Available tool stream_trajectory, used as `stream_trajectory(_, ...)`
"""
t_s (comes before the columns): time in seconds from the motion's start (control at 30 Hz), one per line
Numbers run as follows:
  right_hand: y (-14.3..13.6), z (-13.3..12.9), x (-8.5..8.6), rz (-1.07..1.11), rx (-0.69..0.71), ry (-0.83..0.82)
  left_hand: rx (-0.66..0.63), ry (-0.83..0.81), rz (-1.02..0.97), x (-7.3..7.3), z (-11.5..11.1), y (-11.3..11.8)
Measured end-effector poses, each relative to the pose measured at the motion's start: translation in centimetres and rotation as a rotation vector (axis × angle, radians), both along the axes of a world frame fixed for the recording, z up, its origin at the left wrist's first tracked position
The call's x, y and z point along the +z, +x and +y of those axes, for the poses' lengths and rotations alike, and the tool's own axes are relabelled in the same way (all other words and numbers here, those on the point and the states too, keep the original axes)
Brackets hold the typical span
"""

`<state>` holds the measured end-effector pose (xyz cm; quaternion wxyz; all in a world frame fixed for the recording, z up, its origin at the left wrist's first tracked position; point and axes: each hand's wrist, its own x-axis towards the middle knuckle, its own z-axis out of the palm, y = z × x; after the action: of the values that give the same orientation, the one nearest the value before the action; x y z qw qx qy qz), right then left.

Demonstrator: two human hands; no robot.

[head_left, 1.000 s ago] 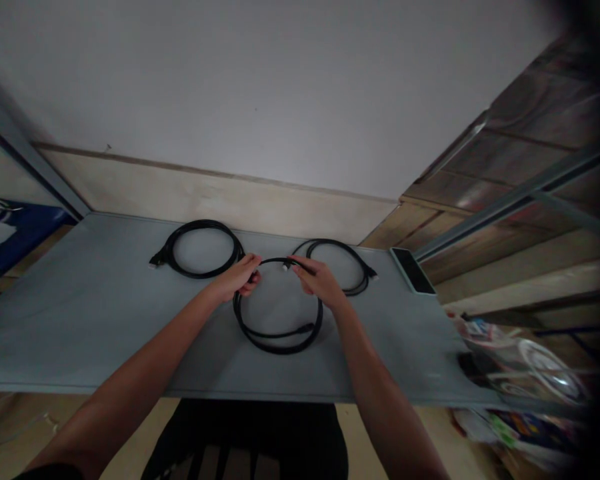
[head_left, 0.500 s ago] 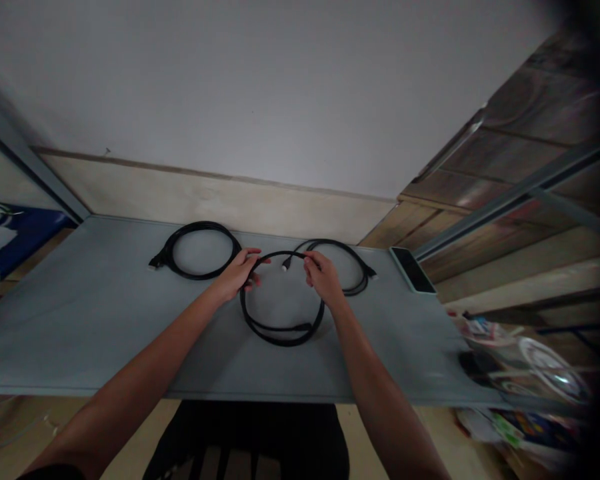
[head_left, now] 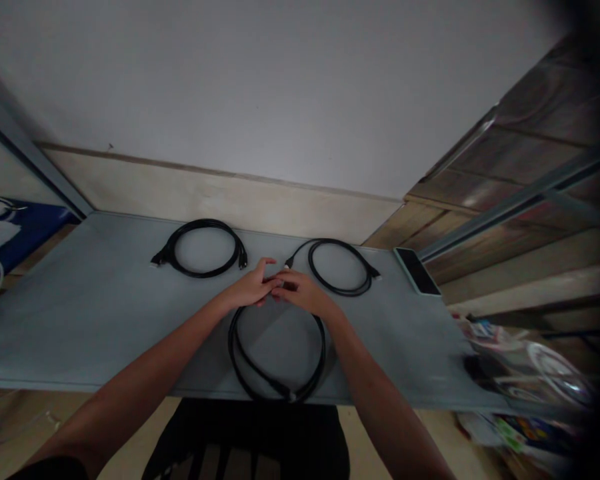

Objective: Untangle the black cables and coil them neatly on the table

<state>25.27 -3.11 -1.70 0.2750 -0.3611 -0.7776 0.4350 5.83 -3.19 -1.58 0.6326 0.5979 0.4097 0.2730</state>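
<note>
A looped black cable (head_left: 323, 353) hangs from my two hands near the front edge of the grey shelf, one plug at its lower side. My left hand (head_left: 254, 285) and my right hand (head_left: 299, 291) meet at the top of this loop, fingertips touching. Both are closed on the cable, whose upper part they hide. A second coiled black cable (head_left: 205, 273) lies behind on the left, with plugs at both sides. Behind my right hand lies a third coiled cable (head_left: 347, 292), one plug just beyond my fingers.
A phone (head_left: 417, 271) lies at the right end of the grey shelf (head_left: 105, 300). A wall rises behind, with metal posts at both sides. Plastic bags and clutter (head_left: 520, 360) are at the right, and a blue surface (head_left: 27, 227) is at far left.
My hands have come together at the top of the loop. The held cable hangs lower, its lower plug nearer the shelf's front edge. The left coil's right-hand plug now shows.
</note>
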Motion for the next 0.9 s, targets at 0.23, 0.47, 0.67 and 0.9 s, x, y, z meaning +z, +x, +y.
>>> stream_trajectory(0.23, 0.8, 0.7, 0.3, -0.065, -0.066, 0.218, 0.101, -0.115, -0.092, 0.5, 0.5, -0.6)
stream_trajectory(0.47, 3.6, 2.2, 0.8, -0.034, -0.573, 0.386, 0.018, -0.352, -0.370, 1.2, 1.8, -2.4)
stream_trajectory(0.67, 3.9, 2.1, 0.7, 0.034, -0.532, 0.198, 0.069, -0.240, -0.187, 1.0, 1.6, -2.3)
stream_trajectory(0.9, 3.1, 1.3, 1.3, -0.078, -0.211, -0.026, 0.071, -0.027, 0.014, 0.3, 1.6, -1.8)
